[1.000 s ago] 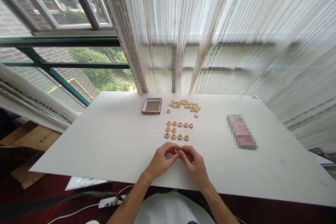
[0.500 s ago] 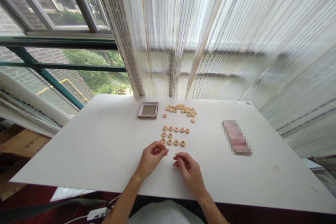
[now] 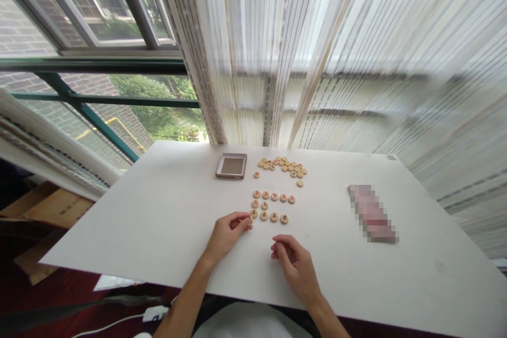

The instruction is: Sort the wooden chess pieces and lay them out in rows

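My left hand point(image 3: 227, 235) pinches a small round xiangqi piece point(image 3: 251, 220) between thumb and fingertips, just in front of the left end of the nearest row. That row has several pieces with black characters point(image 3: 274, 217). Behind it lie a red-marked piece point(image 3: 255, 204) and a black-marked piece point(image 3: 264, 205), then a row of red-marked pieces point(image 3: 274, 196). My right hand point(image 3: 295, 264) hovers over or rests on the table to the right, fingers loosely curled and apart, with no object visible in it.
On the white table point(image 3: 158, 222), a loose cluster of pieces point(image 3: 284, 163), many blank side up, lies farther back. A shallow square box point(image 3: 232, 166) stands left of it. A blurred pinkish item point(image 3: 372, 214) lies at right. Curtains point(image 3: 277, 63) hang behind the table.
My view has turned slightly left, so the table things appear farther right. The piece in my left hand has come closer to the nearest row's left end. My right hand keeps its loose curl.
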Demonstrator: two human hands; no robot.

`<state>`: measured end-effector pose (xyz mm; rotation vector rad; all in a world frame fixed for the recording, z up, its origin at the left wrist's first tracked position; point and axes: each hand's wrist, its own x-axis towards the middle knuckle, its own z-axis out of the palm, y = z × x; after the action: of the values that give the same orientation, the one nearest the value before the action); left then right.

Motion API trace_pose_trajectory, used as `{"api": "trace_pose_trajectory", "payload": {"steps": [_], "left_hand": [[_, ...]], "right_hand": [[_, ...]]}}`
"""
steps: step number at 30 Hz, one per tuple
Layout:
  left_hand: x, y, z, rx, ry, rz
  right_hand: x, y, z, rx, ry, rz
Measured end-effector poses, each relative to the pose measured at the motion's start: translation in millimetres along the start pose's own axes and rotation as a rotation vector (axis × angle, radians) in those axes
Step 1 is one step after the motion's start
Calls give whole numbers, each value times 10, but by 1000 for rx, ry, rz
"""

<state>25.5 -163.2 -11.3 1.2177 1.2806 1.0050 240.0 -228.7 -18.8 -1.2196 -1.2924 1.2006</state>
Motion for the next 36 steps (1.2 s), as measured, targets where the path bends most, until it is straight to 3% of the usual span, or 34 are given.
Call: {"api": "trace_pose_trajectory", "payload": {"steps": [13, 16, 19, 22, 26, 32, 36], "left_hand": [[-30, 58, -66, 189, -62, 113], [-38, 92, -62, 239, -76, 145], [-49, 113, -79, 297, -90, 178], [-63, 114, -113, 334, -119, 189], [-91, 110, -157, 333, -156, 179], [-130, 126, -195, 250, -169, 162], [-108, 142, -195, 223, -163, 138]], "right_hand": [[33, -37, -40, 137, 63, 29], [81, -70, -138, 126, 53, -55], [189, -171, -297, 37, -35, -224], [437, -285, -498, -35, -46, -379], [968, -340, -804, -242, 84, -506], [1730, -236, -1208, -847, 237, -520], [2115, -123, -1431, -1082, 255, -509]]}}
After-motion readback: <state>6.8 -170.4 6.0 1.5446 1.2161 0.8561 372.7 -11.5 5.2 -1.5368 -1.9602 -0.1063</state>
